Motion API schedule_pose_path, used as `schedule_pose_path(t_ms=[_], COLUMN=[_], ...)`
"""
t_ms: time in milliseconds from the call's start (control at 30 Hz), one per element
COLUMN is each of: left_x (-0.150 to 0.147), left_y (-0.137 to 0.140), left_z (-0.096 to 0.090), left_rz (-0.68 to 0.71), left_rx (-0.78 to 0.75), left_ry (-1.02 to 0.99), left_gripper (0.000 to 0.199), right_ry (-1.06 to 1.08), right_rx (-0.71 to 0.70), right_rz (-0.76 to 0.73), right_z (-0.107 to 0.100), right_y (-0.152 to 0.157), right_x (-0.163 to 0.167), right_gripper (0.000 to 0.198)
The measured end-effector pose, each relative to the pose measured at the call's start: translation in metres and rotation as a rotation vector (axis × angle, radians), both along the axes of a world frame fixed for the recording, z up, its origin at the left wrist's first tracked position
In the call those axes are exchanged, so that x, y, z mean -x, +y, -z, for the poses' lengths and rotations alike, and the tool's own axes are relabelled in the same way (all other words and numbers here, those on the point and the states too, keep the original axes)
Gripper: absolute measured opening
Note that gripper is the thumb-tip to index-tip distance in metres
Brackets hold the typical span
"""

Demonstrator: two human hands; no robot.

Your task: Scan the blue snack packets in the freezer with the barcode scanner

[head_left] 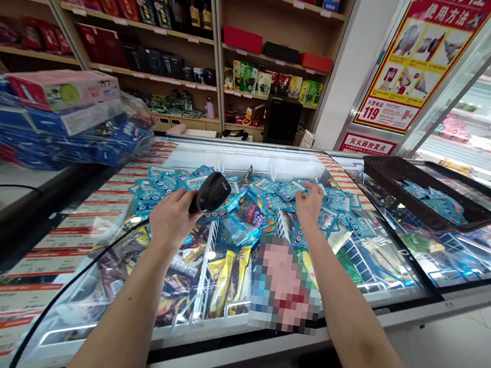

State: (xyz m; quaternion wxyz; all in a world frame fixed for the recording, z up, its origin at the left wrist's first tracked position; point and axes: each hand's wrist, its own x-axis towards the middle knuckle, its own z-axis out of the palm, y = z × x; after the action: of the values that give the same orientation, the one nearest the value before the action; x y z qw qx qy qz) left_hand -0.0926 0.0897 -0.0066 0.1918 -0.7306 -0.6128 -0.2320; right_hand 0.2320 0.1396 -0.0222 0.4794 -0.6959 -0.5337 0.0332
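Note:
My left hand point(173, 220) is wrapped round a black handheld barcode scanner point(213, 193), its head tilted to the right over the freezer's glass lid. Farther right, my right hand point(308, 206) has its fingers closed on the edge of a small blue packet point(292, 189). Many similar blue packets point(164, 182) lie spread over the glass on both sides of the hands. A black cable point(87, 268) runs along my left forearm. Under the glass, yellow-wrapped ice creams point(231, 275) and other packs sit in white wire baskets.
Plastic-wrapped boxes point(60, 117) are stacked at the left. A dark brown tray point(467, 222) holding more blue packets rests on the freezer at the right. Orange-striped price labels point(71, 250) line the left side. Stocked shelves point(149, 26) stand behind.

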Motion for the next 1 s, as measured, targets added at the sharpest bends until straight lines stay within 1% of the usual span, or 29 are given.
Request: schedule_pose_path(t_ms=[67, 133, 267, 333, 467, 533, 633, 733, 833, 933, 1000], left_x=[0.001, 0.003, 0.004, 0.004, 0.005, 0.006, 0.006, 0.006, 0.005, 0.004, 0.004], left_y=[0.0, -0.001, -0.002, -0.003, -0.004, -0.004, -0.005, -0.006, -0.007, -0.007, -0.008], left_z=[-0.001, -0.002, -0.004, -0.006, -0.008, -0.009, -0.01, -0.011, -0.012, -0.012, -0.011], left_rz=[-0.025, -0.034, -0.027, -0.031, -0.035, -0.039, -0.057, -0.066, -0.069, -0.06, -0.049], left_rx=[-0.004, -0.014, -0.023, -0.027, -0.032, -0.035, -0.047, -0.056, -0.052, -0.048, -0.049], left_ry=[-0.039, -0.071, -0.106, -0.12, -0.126, -0.128, -0.131, -0.132, -0.133, -0.132, -0.126], left_gripper=[0.034, 0.033, 0.032, 0.032, 0.032, 0.031, 0.031, 0.03, 0.03, 0.031, 0.031], right_ry=[-0.093, -0.206, -0.418, -0.523, -0.702, -0.743, -0.801, -0.879, -0.92, -0.888, -0.82], right_rx=[-0.023, -0.017, 0.119, 0.153, 0.166, 0.169, 0.177, 0.16, 0.123, 0.06, 0.063], right_rz=[-0.08, -0.199, -0.481, -0.57, -0.623, -0.635, -0.664, -0.711, -0.713, -0.75, -0.743], right_z=[0.0, 0.001, 0.001, 0.0, 0.002, 0.003, 0.006, 0.008, 0.008, 0.007, 0.004], right_y=[0.0, 0.003, 0.015, 0.023, 0.041, 0.051, 0.065, 0.071, 0.065, 0.053, 0.046], right_x=[0.008, 0.02, 0.053, 0.071, 0.102, 0.112, 0.119, 0.12, 0.114, 0.102, 0.093], right_gripper=[0.031, 0.028, 0.03, 0.034, 0.048, 0.047, 0.035, 0.033, 0.035, 0.038, 0.042])
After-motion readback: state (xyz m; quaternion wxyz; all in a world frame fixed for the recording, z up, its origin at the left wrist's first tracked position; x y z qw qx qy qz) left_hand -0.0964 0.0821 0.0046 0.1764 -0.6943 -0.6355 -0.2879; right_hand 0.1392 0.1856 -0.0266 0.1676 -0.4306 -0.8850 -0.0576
